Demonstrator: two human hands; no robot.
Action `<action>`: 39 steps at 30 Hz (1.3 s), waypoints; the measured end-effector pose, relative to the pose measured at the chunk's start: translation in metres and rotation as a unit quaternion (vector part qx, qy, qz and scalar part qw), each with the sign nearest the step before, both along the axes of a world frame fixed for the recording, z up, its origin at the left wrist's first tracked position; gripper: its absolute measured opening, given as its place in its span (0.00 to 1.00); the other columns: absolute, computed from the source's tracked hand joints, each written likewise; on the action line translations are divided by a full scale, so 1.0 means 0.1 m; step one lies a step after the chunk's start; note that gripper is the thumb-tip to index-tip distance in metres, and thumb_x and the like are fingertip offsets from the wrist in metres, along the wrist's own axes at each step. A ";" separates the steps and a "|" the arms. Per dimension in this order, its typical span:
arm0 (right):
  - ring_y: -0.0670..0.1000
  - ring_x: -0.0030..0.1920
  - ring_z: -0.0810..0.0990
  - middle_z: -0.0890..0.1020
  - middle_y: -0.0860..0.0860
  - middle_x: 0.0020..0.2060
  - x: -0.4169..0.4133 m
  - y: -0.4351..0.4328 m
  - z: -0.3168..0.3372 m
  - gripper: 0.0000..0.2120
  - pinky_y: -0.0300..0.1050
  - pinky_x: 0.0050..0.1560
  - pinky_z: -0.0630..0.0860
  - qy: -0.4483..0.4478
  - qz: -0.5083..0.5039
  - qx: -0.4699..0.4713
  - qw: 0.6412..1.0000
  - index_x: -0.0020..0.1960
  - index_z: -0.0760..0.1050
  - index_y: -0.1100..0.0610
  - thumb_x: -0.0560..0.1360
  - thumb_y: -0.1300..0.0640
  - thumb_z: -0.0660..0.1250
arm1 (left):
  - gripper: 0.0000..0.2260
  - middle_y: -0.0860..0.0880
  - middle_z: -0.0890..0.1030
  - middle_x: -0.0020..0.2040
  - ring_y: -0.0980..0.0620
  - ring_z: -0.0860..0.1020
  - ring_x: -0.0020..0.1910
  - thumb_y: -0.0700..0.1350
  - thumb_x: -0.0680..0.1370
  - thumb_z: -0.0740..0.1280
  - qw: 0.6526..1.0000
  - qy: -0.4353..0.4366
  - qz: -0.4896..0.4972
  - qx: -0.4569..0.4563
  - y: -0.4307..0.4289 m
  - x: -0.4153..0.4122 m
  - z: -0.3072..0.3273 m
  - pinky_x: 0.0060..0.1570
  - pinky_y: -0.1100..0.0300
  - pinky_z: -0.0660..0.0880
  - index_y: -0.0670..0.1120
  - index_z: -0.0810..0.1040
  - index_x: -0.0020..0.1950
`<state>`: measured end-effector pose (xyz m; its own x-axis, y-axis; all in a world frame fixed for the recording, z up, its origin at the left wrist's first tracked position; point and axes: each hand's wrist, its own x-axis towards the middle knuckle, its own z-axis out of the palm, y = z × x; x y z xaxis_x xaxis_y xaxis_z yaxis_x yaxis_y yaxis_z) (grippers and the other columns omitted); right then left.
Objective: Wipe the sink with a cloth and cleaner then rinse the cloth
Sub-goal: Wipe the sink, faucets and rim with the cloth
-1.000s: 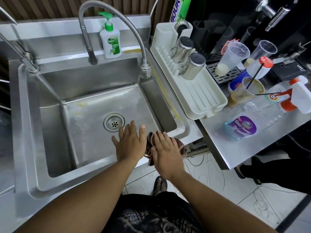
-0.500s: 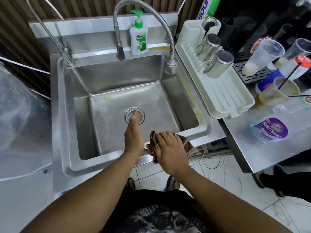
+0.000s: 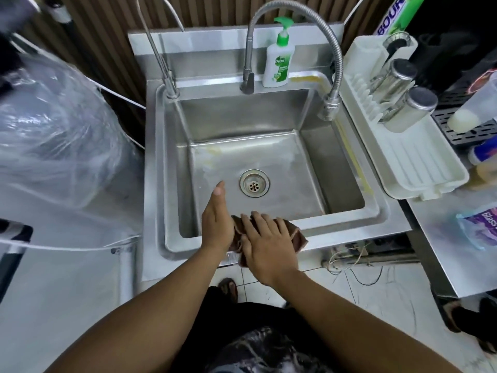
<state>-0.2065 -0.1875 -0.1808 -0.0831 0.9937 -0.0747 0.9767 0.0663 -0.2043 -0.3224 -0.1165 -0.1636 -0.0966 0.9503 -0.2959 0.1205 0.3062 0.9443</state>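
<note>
The steel sink fills the middle of the head view, with a round drain in its floor. A brown cloth lies bunched on the sink's front rim. My right hand rests flat on the cloth with its fingers spread. My left hand stands edge-on beside the cloth's left end, fingers straight and reaching over the basin just left of the drain. It holds nothing. The glass cleaner bottle lies on the steel counter at the right edge.
A flexible spring faucet hangs over the basin's right back corner, and a soap pump bottle stands on the back ledge. A white dish rack with two steel cups sits right of the sink. A big clear plastic bag bulges at the left.
My left hand turned from flat to edge-on and shifted from over the drain to its left. My right hand stayed on the cloth. The view swung left, bringing the sink to the centre.
</note>
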 end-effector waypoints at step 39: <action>0.57 0.69 0.69 0.76 0.55 0.65 -0.20 0.47 0.30 0.24 0.66 0.75 0.47 -0.005 0.131 -0.269 0.954 0.67 0.69 0.56 0.84 0.45 0.43 | 0.20 0.47 0.80 0.48 0.47 0.77 0.49 0.57 0.84 0.49 0.620 0.471 -0.624 -0.066 0.31 -0.78 0.25 0.66 0.48 0.68 0.46 0.75 0.54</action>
